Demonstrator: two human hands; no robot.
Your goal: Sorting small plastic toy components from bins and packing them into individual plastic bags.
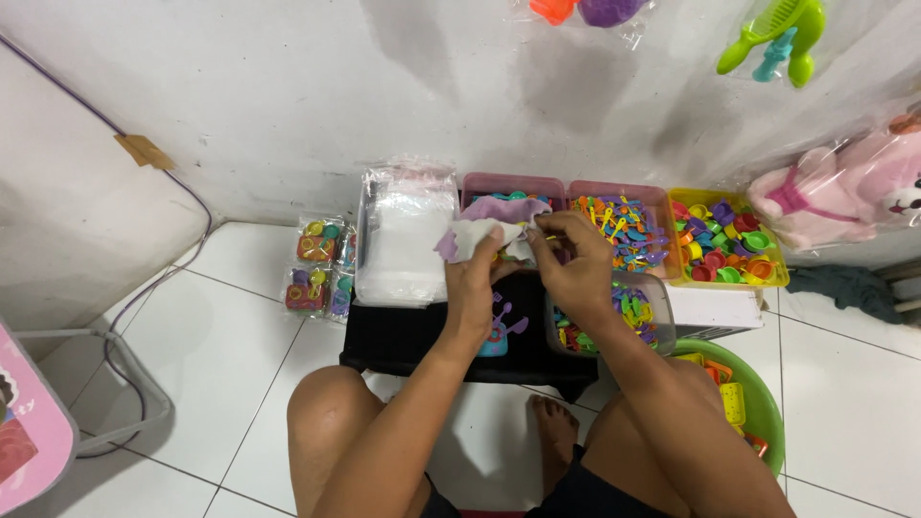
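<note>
Head view: your hands meet above the black stand [403,336].
Bins: pink bin [619,192] of tiny utensils; yellow bin [729,278] of toy cups.
Left hand [472,278]: closed on a clear bag [475,238].
Right hand [576,259]: fingers pinched at the bag's mouth, perhaps on a small piece.

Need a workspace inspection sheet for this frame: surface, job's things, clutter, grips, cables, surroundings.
Surface: black low table on white tiled floor.
Job's things: small clear bag held in both hands; purple-and-teal toy lying below them.
Clutter: stack of clear bags, bins of small coloured toy parts, green basin, packed toy sets.
Grips: left hand and right hand both pinching the bag.
Cables: grey cable along wall.
Surroundings: pink plush, hanging packaged toys.
</note>
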